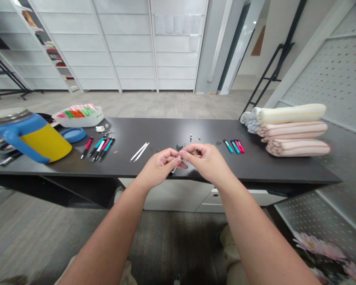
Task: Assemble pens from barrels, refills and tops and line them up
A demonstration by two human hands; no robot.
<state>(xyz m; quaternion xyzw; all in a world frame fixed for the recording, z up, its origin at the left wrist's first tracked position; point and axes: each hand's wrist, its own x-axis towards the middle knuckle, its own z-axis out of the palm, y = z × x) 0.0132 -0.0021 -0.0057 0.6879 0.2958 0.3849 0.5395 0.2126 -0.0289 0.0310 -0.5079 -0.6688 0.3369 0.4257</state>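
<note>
My left hand (159,167) and my right hand (206,161) meet over the front edge of the dark desk, fingertips touching. Out from under my left fingers pokes a short white pen part (174,170) with a dark end. My right thumb and index finger pinch at its upper end, where a tiny piece is mostly hidden. Just behind my hands lie small black pen parts (180,147), partly covered by my fingers. To the left, several thin white pen refills (140,152) lie side by side. Teal pen barrels (228,146) and red pen barrels (241,146) lie to the right.
Several assembled pens (102,149) lie on the left of the desk (154,128). Beyond them stand a blue-and-yellow jug (44,140), a blue lid (73,135) and a white tray (87,122) of colourful packets. Rolled towels (296,130) are stacked at right. Small springs (218,142) lie near the barrels.
</note>
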